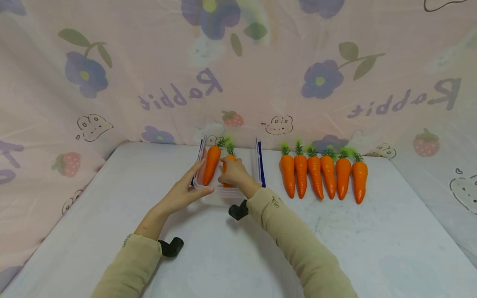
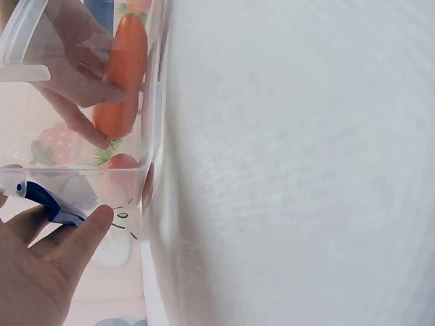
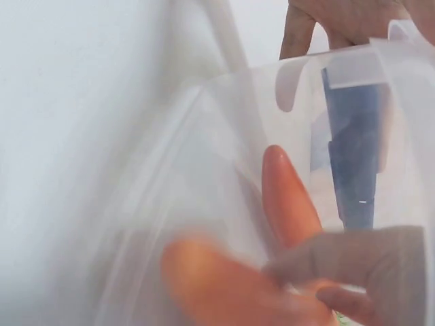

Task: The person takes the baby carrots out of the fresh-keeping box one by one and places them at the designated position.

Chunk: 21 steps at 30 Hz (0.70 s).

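A clear plastic box [image 1: 238, 193] with blue side latches stands at the back middle of the table. One orange carrot [image 1: 212, 165] with a green top lies inside along its left side. My right hand [image 1: 235, 171] reaches into the box and pinches a second carrot [image 2: 129, 68] between thumb and fingers. In the head view, that hand covers much of this carrot. My left hand [image 1: 182, 194] touches the box's left side, fingers extended by a blue latch [image 2: 64, 217] and thumb near the front rim.
Several carrots [image 1: 314, 178] lie in a row to the right of the box, green tops toward the back. A patterned cloth [image 1: 261, 82] hangs behind the white table [image 1: 208, 256]. A black strap piece sits at each wrist.
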{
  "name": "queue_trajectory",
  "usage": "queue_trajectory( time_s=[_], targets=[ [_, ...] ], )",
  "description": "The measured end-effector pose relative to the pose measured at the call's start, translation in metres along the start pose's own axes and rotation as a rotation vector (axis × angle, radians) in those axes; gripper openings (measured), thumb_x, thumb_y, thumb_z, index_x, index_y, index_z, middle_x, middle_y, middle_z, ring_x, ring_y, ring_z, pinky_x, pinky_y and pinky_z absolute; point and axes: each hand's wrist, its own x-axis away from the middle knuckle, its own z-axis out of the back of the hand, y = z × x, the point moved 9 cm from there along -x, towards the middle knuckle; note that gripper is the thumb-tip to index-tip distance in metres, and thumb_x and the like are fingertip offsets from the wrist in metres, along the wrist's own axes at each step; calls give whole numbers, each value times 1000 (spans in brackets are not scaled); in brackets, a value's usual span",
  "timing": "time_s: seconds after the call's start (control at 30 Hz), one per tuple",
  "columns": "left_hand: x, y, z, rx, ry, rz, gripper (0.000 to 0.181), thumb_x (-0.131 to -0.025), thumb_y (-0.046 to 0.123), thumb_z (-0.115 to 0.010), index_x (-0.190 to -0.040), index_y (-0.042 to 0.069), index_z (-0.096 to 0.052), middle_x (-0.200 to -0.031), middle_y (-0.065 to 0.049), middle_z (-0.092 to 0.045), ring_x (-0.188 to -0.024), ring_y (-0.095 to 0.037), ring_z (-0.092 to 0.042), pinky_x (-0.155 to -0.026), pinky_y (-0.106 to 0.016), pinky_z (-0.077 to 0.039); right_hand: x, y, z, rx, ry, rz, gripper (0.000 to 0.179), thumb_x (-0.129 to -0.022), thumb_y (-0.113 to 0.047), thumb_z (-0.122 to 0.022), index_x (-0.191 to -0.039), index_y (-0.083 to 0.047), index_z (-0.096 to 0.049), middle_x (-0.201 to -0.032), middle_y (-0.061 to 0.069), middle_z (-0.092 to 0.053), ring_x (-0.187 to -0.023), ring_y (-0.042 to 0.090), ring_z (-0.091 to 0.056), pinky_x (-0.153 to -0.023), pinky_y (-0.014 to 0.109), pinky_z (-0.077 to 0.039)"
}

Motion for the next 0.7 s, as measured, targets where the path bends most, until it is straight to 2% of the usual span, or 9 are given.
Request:
queue_trajectory(
  time_s=[0.17,0.37,0.53,0.7],
  targets=[
    [0,0,0,-1,4,2,90,-84,48,-70,-154,36,-15,-162,0,-2,-145,-35,-20,-110,-55,-32,-1,4,1,22,17,-44,58,-85,-13,-64,-141,-16,-48,-137,27,-41,-116,41,-46,-97,49,-47],
    [0,0,1,-5,10,7,90,-84,48,-70,-153,36,-15,-162,0,-3,-145,-35,-21,-110,-55,-33,-1,3,7,32,70,-8,44,-91,-19,-59,-134,-14,-57,-130,24,-49,-112,39,-50,-97,48,-46],
    [0,0,0,-10,9,8,91,-83,48,-70,-154,34,-15,-162,-1,-3,-145,-35,-21,-110,-55,-33,1,4,15,-29,162,7,39,-92,-21,-60,-131,-15,-60,-127,25,-49,-106,39,-53,-92,48,-49],
    [0,0,0,-15,13,8,91,-83,49,-70,-154,35,-14,-162,0,-3,-145,-34,-21,-110,-54,-33,4,3,24,-110,255,34,44,-91,-20,-62,-134,-15,-57,-126,24,-50,-103,37,-54,-90,46,-50]
  ],
)
